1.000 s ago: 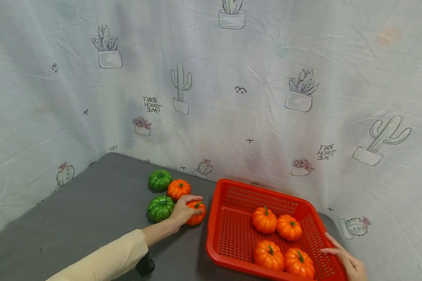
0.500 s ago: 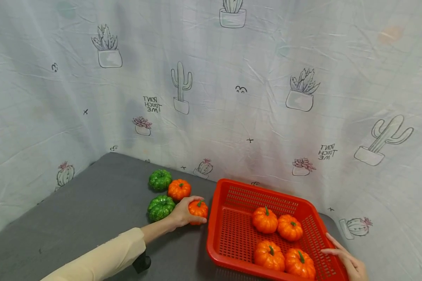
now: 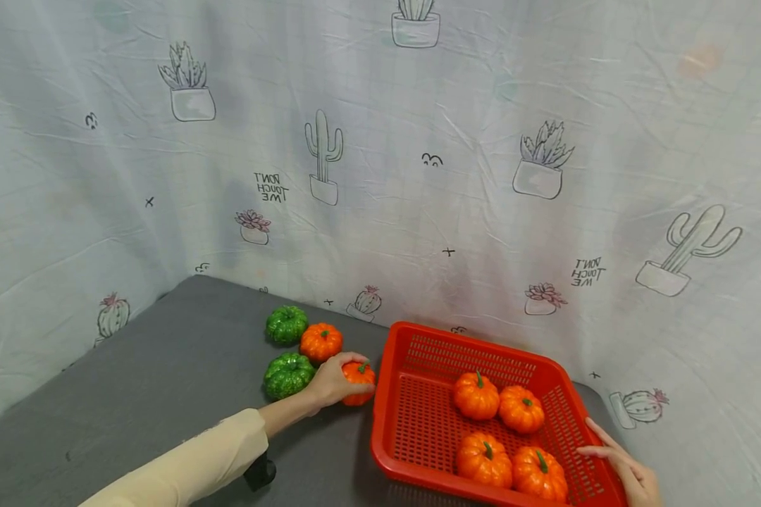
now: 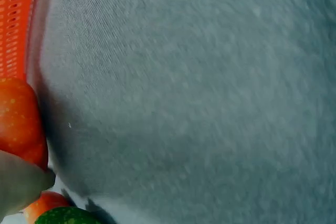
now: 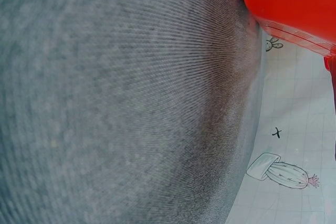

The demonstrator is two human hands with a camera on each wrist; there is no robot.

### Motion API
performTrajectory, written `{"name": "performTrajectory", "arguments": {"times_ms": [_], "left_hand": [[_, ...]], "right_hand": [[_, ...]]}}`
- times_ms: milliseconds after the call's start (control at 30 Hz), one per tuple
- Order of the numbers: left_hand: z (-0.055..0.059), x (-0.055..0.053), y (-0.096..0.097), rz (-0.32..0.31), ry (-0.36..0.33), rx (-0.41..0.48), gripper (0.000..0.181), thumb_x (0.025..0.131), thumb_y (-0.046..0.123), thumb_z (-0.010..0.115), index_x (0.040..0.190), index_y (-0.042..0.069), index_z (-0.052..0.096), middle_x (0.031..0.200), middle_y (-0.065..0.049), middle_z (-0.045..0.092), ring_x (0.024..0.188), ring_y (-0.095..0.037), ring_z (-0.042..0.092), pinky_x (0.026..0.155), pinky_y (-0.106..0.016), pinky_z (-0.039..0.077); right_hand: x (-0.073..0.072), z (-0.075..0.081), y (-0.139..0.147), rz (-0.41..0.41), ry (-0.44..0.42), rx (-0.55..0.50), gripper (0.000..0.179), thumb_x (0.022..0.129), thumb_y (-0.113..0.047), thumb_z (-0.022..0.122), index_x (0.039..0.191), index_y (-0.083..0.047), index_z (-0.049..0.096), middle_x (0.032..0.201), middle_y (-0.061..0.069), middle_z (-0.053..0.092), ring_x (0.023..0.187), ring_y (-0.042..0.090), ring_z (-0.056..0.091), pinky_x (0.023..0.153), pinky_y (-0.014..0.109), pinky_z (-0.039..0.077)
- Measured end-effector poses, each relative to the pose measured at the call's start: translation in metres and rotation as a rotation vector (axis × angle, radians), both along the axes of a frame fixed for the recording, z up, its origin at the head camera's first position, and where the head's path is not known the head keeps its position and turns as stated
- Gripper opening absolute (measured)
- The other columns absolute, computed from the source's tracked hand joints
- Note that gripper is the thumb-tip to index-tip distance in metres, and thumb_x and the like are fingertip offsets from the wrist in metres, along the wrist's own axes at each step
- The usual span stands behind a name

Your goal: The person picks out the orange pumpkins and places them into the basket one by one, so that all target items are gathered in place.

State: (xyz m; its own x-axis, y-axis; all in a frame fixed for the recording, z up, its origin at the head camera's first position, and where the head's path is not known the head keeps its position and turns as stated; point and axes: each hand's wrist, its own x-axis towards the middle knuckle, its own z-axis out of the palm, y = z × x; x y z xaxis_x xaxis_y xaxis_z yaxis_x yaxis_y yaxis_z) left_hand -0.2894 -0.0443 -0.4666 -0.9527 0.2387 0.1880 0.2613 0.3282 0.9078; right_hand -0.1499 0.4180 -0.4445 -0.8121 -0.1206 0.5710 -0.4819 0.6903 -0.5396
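In the head view, the work looks, in my judgement, about half done. The red basket (image 3: pixel 415 408), at the lower right of the frame, has four orange pumpkins (image 3: pixel 485 460) inside it, gathered more toward its right side. Four others are outside of it: the held pumpkin (image 3: pixel 359 375), which is also orange and is at the lower centre of the frame, just beside the basket's left rim; one more orange pumpkin (image 3: pixel 321 342); and two green pumpkins (image 3: pixel 287 324), farther to the left. No fingers grasp these last three on the grey table (image 3: pixel 184 352), so I judge them as the part not yet handled.

The left hand (image 3: pixel 331 382) grasps the held pumpkin, with fingers and thumb bent around it. I cannot tell whether it is lifted from the table. The right hand (image 3: pixel 628 468), at the lower right, lays rather straight fingers over the basket's right rim and grasps no pumpkin.

The held pumpkin looks round, shiny and ribbed, with a green stem on top. In the left wrist view, at the left edge, its skin shows small yellowish specks.
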Motion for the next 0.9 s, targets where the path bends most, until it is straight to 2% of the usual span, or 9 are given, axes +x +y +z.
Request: {"name": "performTrajectory", "arguments": {"times_ms": [167,400,500,633,800,900], "left_hand": [[0.001,-0.001,0.0,-0.009,-0.03,0.002,0.047,0.075,0.018,0.083,0.117,0.004,0.067,0.122,-0.014,0.06,0.109,-0.031,0.058,0.088,-0.043,0.05],[0.004,-0.003,-0.005,0.013,-0.036,0.034,0.045,0.076,0.018,0.083,0.117,0.007,0.068,0.125,-0.013,0.06,0.113,-0.032,0.056,0.089,-0.044,0.049],[0.012,-0.004,-0.012,0.016,-0.038,0.063,0.046,0.077,0.017,0.082,0.119,0.005,0.067,0.126,-0.013,0.058,0.109,-0.03,0.058,0.087,-0.042,0.051],[0.027,-0.004,-0.022,0.019,-0.064,0.107,0.048,0.079,0.016,0.08,0.123,0.003,0.064,0.123,-0.015,0.058,0.098,-0.024,0.06,0.08,-0.036,0.053],[0.043,-0.003,-0.029,0.007,-0.127,0.18,0.051,0.081,0.016,0.078,0.128,0.005,0.061,0.126,-0.016,0.054,0.101,-0.026,0.058,0.08,-0.036,0.054],[0.051,-0.001,-0.03,-0.021,-0.124,0.197,0.051,0.082,0.016,0.077,0.129,0.005,0.06,0.129,-0.015,0.052,0.101,-0.027,0.057,0.078,-0.035,0.054]], "right_hand": [[0.001,0.0,0.0,0.001,0.008,0.002,0.039,0.101,0.007,0.03,0.097,0.007,0.069,0.134,-0.032,0.044,0.117,-0.018,0.041,0.084,0.001,0.032],[0.0,0.0,0.0,0.048,0.043,-0.005,0.039,0.099,0.012,0.029,0.098,0.009,0.068,0.137,-0.027,0.045,0.121,-0.014,0.041,0.086,0.004,0.032],[-0.001,0.0,-0.001,0.068,0.056,-0.014,0.038,0.098,0.014,0.029,0.097,0.012,0.066,0.137,-0.026,0.045,0.122,-0.013,0.041,0.087,0.005,0.032],[0.0,0.001,-0.002,0.051,0.044,-0.023,0.038,0.1,0.011,0.029,0.097,0.011,0.067,0.136,-0.027,0.045,0.121,-0.014,0.041,0.087,0.004,0.032],[0.001,0.001,-0.003,0.018,0.019,-0.031,0.039,0.101,0.007,0.029,0.097,0.01,0.068,0.133,-0.03,0.046,0.119,-0.016,0.042,0.086,0.003,0.031],[0.001,0.001,-0.003,0.001,0.001,-0.032,0.04,0.102,0.005,0.029,0.097,0.01,0.068,0.133,-0.031,0.045,0.118,-0.017,0.042,0.086,0.002,0.031]]}}
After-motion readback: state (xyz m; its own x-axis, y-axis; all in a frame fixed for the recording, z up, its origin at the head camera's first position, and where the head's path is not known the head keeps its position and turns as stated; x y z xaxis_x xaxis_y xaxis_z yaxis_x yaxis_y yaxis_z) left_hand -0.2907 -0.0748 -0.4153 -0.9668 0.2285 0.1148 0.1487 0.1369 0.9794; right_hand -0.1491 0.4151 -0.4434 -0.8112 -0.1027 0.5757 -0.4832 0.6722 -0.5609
